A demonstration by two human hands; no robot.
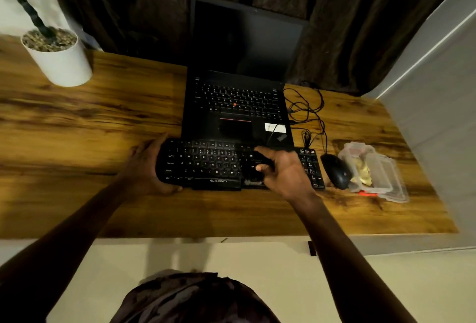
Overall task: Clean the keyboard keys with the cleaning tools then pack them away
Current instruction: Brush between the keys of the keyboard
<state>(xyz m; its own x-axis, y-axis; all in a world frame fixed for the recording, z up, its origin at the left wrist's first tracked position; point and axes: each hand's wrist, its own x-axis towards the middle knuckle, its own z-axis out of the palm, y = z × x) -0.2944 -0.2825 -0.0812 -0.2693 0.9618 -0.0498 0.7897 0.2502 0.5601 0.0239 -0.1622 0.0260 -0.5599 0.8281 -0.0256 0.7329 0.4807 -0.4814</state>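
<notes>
The left hand (152, 168) and right hand (286, 173) are bare, and so are the forearms (342, 258) behind each grip, as far back as the picture's lower edge. Well behind the grips, between the two arms, shows a dark garment (195, 297) with a mottled, blotchy brownish-grey pattern.

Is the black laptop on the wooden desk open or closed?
Open: the black laptop has its lid raised, keys exposed, screen dark.

Bare desk (90, 121) lies open left of the keyboard (206, 165); laptop (237, 106), mouse (336, 170) and plastic box (378, 170) crowd behind and right.
</notes>
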